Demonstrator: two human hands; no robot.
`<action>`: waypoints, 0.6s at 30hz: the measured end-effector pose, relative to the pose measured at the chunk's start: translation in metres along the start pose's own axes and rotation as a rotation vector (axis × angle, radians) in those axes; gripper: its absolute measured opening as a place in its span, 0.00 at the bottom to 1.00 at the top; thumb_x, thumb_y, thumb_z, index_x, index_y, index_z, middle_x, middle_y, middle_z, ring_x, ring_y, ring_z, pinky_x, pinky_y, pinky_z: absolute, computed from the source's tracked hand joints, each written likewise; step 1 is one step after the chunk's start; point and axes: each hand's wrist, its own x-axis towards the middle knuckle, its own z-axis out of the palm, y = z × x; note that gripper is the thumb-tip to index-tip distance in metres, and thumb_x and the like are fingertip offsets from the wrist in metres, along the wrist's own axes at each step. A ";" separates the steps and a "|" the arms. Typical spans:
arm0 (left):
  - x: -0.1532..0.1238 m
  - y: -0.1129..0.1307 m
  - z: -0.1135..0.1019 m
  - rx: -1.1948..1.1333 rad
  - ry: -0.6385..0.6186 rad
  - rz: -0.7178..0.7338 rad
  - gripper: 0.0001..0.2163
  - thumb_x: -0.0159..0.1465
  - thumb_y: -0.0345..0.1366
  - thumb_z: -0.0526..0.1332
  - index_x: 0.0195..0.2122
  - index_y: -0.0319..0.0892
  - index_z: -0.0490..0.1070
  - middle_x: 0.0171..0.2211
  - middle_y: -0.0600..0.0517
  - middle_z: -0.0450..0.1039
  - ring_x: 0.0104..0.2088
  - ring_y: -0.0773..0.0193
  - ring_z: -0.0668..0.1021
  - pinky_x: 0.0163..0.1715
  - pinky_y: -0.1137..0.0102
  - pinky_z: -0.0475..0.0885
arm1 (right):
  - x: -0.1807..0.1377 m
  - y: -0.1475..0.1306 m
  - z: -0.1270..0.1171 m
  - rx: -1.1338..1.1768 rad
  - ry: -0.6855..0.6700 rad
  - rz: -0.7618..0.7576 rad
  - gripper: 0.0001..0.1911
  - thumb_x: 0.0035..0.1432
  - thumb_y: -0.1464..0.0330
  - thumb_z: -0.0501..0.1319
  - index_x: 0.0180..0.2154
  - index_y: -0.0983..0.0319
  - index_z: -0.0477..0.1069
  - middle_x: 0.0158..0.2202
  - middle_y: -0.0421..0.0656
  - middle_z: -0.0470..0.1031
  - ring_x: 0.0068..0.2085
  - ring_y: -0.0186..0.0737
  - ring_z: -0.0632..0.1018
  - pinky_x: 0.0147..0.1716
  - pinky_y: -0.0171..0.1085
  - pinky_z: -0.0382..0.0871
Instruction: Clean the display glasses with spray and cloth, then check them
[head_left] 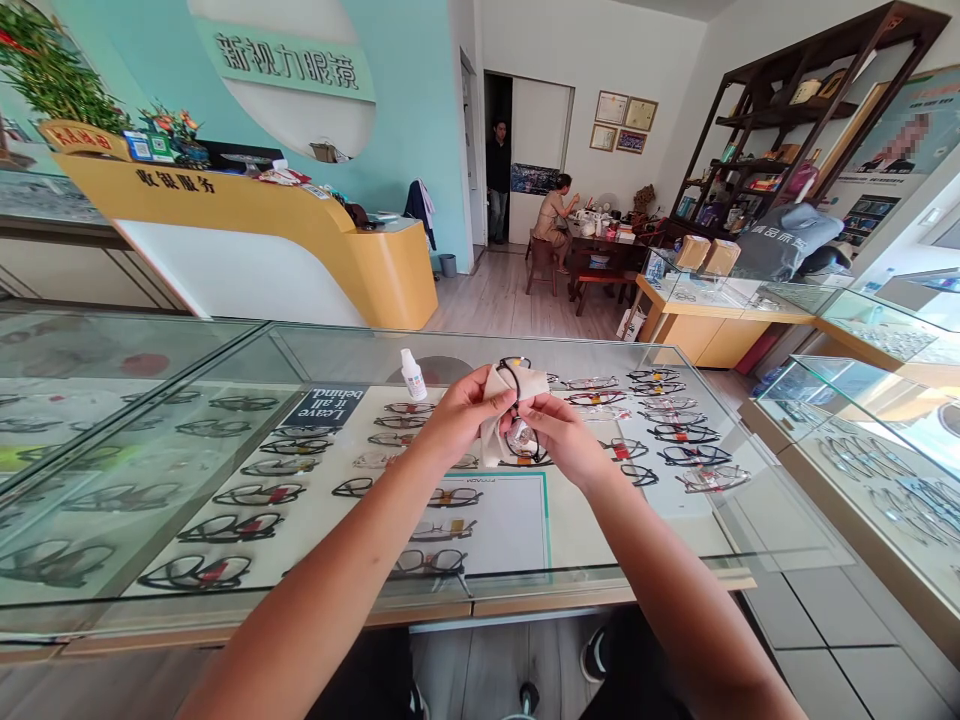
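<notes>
Above the glass display counter (510,592), both of my hands are together around a pair of eyeglasses (508,376) with a dark frame. My left hand (471,408) is closed on a pale cleaning cloth (491,442), which is folded against the glasses. My right hand (561,432) pinches the frame from the other side, fingers bent at the lower lens. Parts of the frame are hidden behind the cloth and fingers. A small white bottle (413,376) with a printed label stands on the glass, left of my hands.
Under the glass lie rows of eyeglasses (199,572) and a dark printed card (324,407). More display cases (862,430) stand at the right. Behind are a yellow reception desk (390,275), a seated person (553,215) at a table and a person (498,180) in the doorway.
</notes>
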 end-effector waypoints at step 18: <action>0.005 -0.010 0.002 -0.136 0.255 -0.035 0.29 0.51 0.59 0.84 0.37 0.40 0.81 0.31 0.52 0.82 0.30 0.64 0.80 0.32 0.70 0.76 | 0.001 -0.014 -0.009 0.116 0.200 -0.225 0.16 0.58 0.54 0.79 0.36 0.55 0.80 0.40 0.41 0.81 0.39 0.41 0.76 0.42 0.39 0.69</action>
